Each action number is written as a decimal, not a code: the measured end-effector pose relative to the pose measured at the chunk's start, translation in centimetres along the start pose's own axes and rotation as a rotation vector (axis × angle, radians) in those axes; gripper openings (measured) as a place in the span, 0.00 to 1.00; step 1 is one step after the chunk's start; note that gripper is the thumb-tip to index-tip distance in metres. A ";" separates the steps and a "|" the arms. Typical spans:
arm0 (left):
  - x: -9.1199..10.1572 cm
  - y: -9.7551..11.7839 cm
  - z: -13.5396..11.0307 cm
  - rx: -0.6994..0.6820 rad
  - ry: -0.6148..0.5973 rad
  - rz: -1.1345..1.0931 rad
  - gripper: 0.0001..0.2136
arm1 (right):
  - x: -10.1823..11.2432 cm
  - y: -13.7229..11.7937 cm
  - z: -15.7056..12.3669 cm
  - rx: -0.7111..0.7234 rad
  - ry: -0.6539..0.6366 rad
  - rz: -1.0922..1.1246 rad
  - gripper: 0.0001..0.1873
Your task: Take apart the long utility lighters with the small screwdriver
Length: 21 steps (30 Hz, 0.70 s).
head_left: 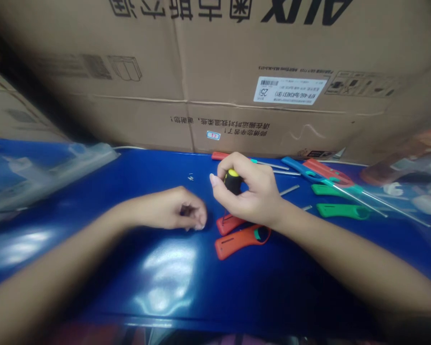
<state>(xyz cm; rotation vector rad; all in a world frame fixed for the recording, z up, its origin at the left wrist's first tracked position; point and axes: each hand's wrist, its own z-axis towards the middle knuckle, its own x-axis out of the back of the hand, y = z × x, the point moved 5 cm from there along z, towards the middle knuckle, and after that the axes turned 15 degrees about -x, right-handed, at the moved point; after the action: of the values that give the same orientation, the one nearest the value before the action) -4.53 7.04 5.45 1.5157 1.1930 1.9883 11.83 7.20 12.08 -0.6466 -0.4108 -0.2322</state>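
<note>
Gripping screwdriver (232, 183) in right hand (253, 194); likely light, hard, best held up top. Can't tell if holding anything in curled left hand (183, 209).

We're counting two hands (181, 209), one screwdriver (232, 183), one blue handle (297, 168), two green handles (341, 211), four red-orange handles (235, 243)!

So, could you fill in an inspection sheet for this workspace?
Surface: glossy blue tabletop, reflecting light.
Things in use: black-and-yellow tool, pointing down toward a red casing; orange casing on its near side.
Clutter: tiny metal bits; other coloured handles, some with metal rods; clear plastic at both sides.
Hands: right hand grips the tool; left hand curled, contents hidden.
Cables: nothing certain; pale line at the far edge unclear.
Surroundings: cardboard carton behind, printing upside down.
</note>
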 end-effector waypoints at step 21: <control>-1.0 -1.1 0.7 -0.033 0.254 0.079 0.11 | -0.3 -0.4 -0.4 0.071 -0.004 -0.042 0.05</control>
<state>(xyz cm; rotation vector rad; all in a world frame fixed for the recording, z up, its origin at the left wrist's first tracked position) -3.77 7.27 4.01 1.3438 1.2048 2.2956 11.56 6.66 11.83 -0.5694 -0.4347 -0.2556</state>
